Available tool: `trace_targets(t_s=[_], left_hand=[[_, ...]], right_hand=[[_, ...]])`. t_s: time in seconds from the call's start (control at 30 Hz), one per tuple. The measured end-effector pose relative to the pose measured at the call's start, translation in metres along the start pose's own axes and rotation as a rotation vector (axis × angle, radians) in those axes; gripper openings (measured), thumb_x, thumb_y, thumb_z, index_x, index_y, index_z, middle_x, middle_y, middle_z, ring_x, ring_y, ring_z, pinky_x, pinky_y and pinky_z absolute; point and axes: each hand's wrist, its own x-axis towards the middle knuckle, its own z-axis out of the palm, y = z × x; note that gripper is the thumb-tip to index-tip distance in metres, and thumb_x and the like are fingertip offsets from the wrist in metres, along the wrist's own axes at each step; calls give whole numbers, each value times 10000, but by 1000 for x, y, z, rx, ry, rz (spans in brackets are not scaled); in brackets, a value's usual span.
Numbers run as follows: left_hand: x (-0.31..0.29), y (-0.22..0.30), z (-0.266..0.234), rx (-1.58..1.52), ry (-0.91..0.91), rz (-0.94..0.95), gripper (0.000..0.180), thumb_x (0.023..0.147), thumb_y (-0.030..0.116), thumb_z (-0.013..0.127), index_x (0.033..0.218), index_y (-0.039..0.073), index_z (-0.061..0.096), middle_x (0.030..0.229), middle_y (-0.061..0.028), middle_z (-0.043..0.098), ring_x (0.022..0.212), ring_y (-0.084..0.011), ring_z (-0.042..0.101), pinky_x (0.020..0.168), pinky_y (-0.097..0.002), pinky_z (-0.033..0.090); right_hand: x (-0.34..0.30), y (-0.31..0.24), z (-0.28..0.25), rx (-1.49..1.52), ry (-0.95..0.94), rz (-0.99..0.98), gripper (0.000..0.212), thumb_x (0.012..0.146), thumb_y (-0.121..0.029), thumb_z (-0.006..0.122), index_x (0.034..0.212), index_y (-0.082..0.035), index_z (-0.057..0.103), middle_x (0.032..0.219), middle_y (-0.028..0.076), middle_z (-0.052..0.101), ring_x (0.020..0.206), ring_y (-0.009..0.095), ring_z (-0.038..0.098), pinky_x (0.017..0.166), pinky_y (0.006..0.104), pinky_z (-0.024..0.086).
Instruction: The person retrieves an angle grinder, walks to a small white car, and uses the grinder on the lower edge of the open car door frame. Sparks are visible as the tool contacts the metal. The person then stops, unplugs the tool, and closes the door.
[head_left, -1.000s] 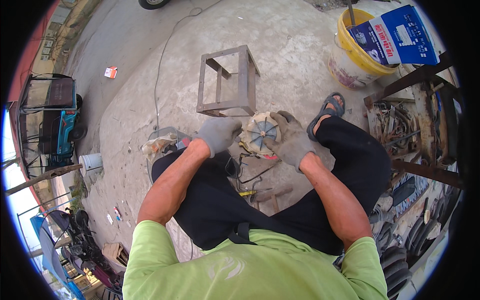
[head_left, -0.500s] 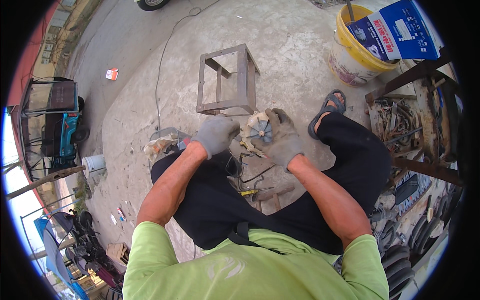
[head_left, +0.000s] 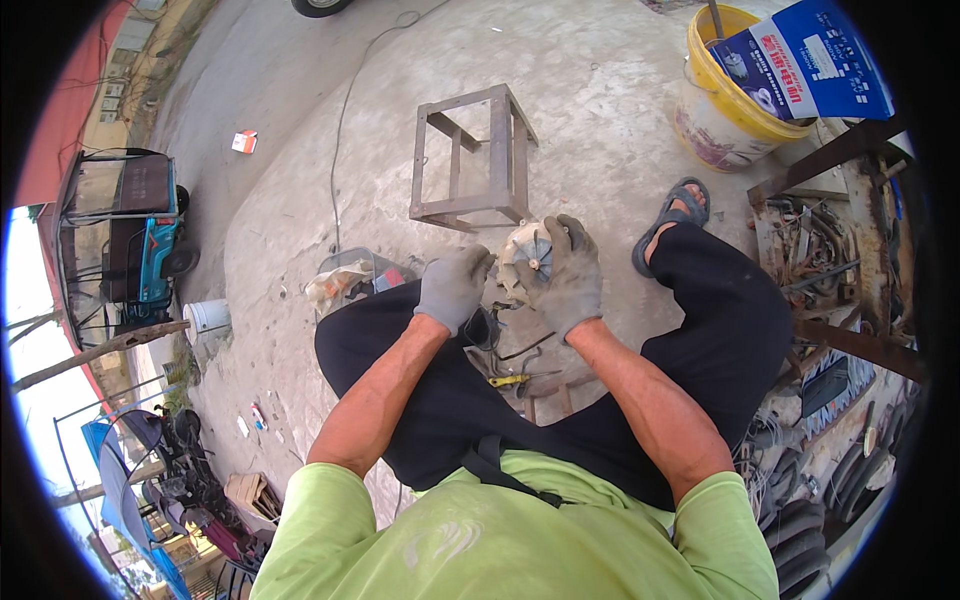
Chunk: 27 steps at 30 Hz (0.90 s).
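Note:
In a grey work glove, my right hand (head_left: pixel 566 278) grips the right side of a round metal motor housing (head_left: pixel 521 250). A grey finned fan shows in the housing's middle with a small shaft end at its centre. My left hand (head_left: pixel 452 290), gloved too, is just left of the housing with its fingers curled together. Whatever those fingers hold, if anything, is hidden. Between my knees, below the housing, lie dark cables and a yellow-handled tool (head_left: pixel 508 380).
An open metal frame stand (head_left: pixel 462 209) stands just beyond my hands. A clear plastic bin (head_left: pixel 392 273) sits by my left knee. At the right are a yellow-rimmed bucket (head_left: pixel 700 60) with a blue box (head_left: pixel 822 62) on it and a rusty rack (head_left: pixel 850 260). A blue three-wheeler (head_left: pixel 157 255) is parked left.
My left hand has turned, its fingers now pointing more up and away. The right hand still holds the housing, which has tilted slightly. The whole view has shifted a little.

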Motion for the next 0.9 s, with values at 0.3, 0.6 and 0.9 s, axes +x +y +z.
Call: trace_targets(t_s=[0.3,0.6,0.9], left_hand=[[-10,8,19,-8,149,-90,169,984,190,665,1057,55,736,988,-191,740,929,-388,721,783,-468,564],[-16,15,33,-34,280,-135,167,985,204,677,1041,59,738,948,-194,725,904,-407,705,777,-475,555],[-17,23,50,-35,352,-320,223,1000,291,641,1044,93,736,976,-197,741,948,-416,710,795,-502,553]], right_hand=[[-2,0,2,-13,23,16,718,857,-389,762,1410,-14,498,1416,220,506,1315,422,485,1145,517,379],[-1,3,10,-57,52,0,721,869,-411,738,1417,0,510,1453,231,507,1341,415,488,1165,502,378],[-3,5,10,-42,25,-2,743,875,-405,743,1433,13,488,1479,264,490,1351,445,474,1164,507,382]])
